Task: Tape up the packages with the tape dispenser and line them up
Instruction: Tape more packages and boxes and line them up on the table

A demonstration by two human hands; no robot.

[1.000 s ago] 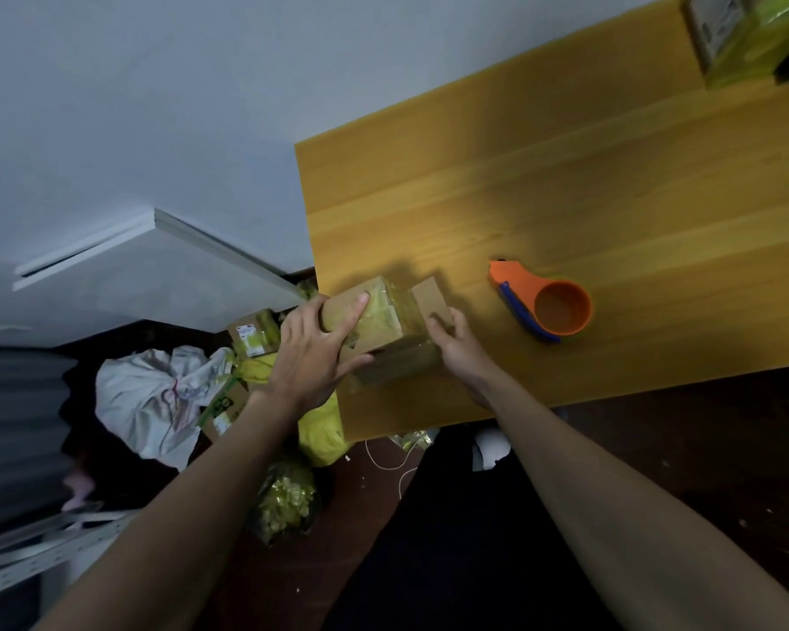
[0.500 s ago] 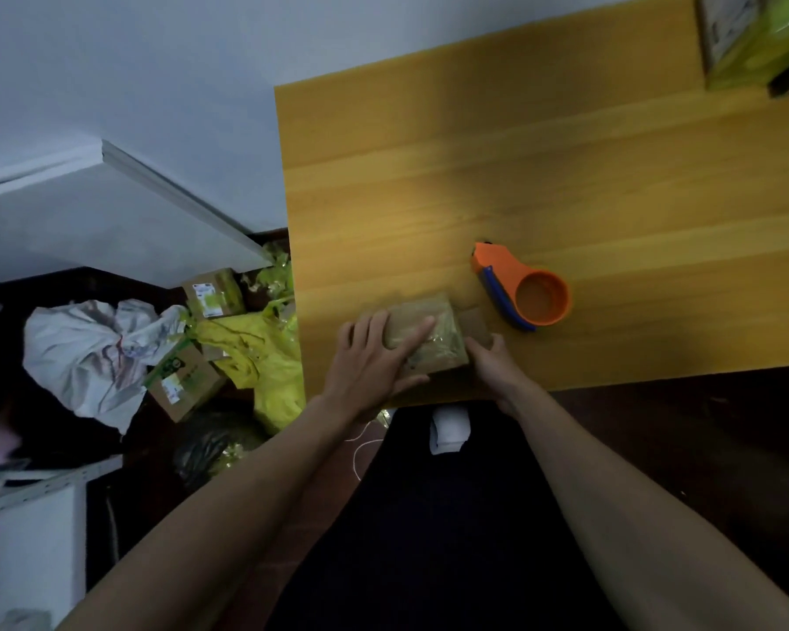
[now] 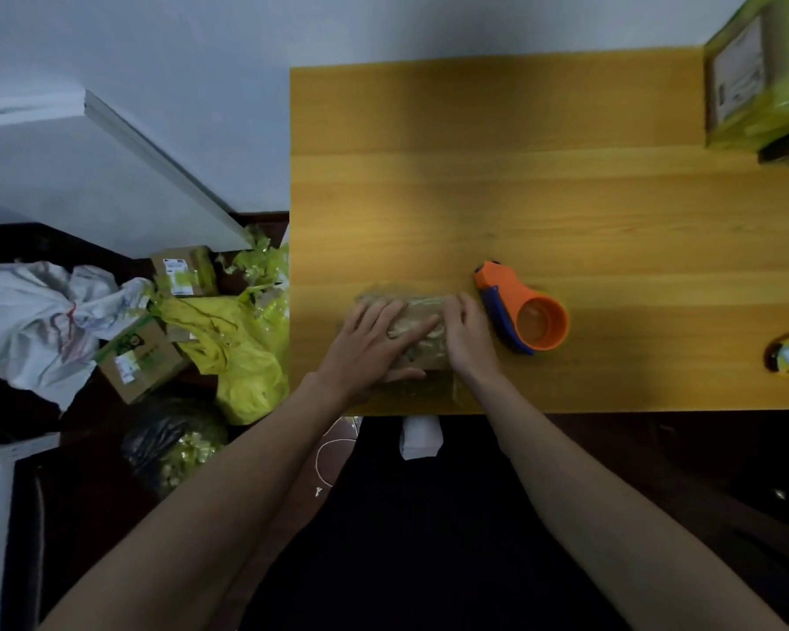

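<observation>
A small cardboard package (image 3: 422,332) near the front edge of the table (image 3: 565,198) is pressed flat under spread left (image 3: 369,346) and right (image 3: 468,339) hands, seemingly to steady it for taping, the orange tape dispenser (image 3: 522,309) lying just beside.

Labels on box (image 3: 739,79) & floor boxes (image 3: 140,359) too blurry, nothing legible.
</observation>
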